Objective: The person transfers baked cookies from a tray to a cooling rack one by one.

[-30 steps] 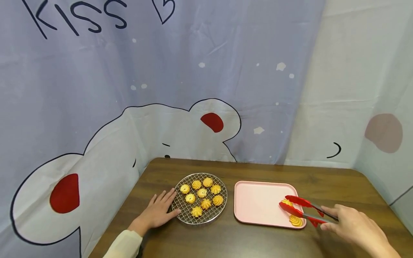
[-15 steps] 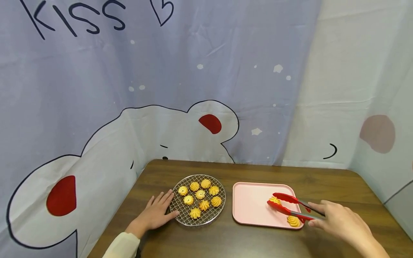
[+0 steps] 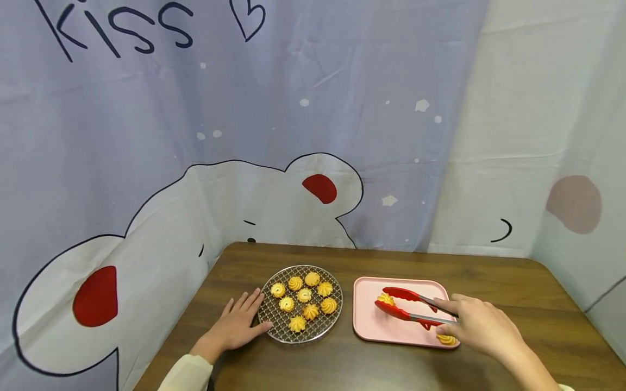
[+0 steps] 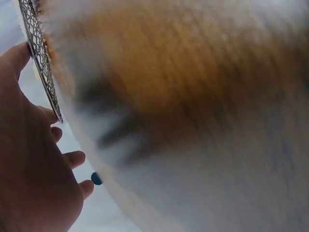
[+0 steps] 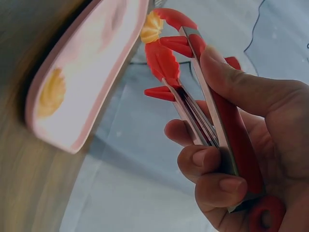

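My right hand grips red-tipped metal tongs, thumb on one arm and fingers curled round the other, as the right wrist view shows. Between the tong tips is a piped yellow cookie, held over the left part of a pink tray. A second swirled cookie lies in the tray's near right corner. My left hand lies with fingers spread, its fingertips and thumb at the left rim of a round wire rack. In the left wrist view, fingers touch the rack's edge.
Several piped cookies sit spread over the rack. Rack and tray stand side by side on a dark wooden table, with a narrow gap between them. A printed curtain hangs behind the table's far edge.
My right hand has carried the tongs and the cookie leftward across the pink tray, from its right end to its left part. My left hand stays at the rack's rim.
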Demonstrator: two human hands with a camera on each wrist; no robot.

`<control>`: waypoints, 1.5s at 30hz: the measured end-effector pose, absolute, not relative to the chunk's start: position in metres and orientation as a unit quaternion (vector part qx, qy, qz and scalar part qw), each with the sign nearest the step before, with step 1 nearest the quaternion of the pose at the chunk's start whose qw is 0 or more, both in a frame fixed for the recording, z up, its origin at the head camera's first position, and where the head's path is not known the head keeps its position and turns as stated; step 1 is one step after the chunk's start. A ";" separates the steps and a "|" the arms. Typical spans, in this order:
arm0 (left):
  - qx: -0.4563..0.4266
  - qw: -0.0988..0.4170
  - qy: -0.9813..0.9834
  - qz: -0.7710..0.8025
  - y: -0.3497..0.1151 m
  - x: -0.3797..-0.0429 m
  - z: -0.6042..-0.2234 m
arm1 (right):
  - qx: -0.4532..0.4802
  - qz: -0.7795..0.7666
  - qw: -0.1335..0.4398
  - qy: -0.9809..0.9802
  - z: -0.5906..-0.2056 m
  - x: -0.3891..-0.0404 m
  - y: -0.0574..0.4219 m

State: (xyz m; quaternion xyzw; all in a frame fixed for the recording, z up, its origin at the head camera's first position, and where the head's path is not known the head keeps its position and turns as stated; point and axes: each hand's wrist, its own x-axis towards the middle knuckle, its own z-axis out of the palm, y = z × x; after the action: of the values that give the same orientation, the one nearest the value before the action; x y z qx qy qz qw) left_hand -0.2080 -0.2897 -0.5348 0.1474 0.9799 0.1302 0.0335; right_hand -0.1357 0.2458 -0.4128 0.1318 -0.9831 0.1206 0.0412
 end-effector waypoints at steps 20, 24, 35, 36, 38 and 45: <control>0.141 0.025 0.982 0.126 -0.290 -0.203 -0.531 | 0.233 0.124 0.100 -0.959 -0.405 -0.162 0.168; 0.141 0.033 0.981 0.129 -0.289 -0.201 -0.528 | 0.239 0.134 0.086 -0.958 -0.405 -0.167 0.154; 0.135 0.036 0.982 0.126 -0.292 -0.203 -0.532 | 0.250 0.139 0.070 -0.956 -0.406 -0.181 0.114; 0.134 0.037 0.982 0.126 -0.292 -0.203 -0.533 | 0.253 0.140 0.068 -0.955 -0.407 -0.183 0.111; 0.132 0.037 0.982 0.127 -0.291 -0.203 -0.532 | 0.257 0.142 0.063 -0.954 -0.407 -0.185 0.105; 0.129 0.057 0.982 0.125 -0.286 -0.198 -0.518 | 0.275 0.144 0.047 -0.950 -0.410 -0.192 0.085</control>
State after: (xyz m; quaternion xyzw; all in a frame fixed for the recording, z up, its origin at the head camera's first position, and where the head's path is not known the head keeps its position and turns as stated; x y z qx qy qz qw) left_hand -0.1978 -0.2860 -0.5177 0.1293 0.9820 0.1252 0.0572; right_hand -0.1923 0.0847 -0.4098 0.2745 -0.9496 0.1442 0.0467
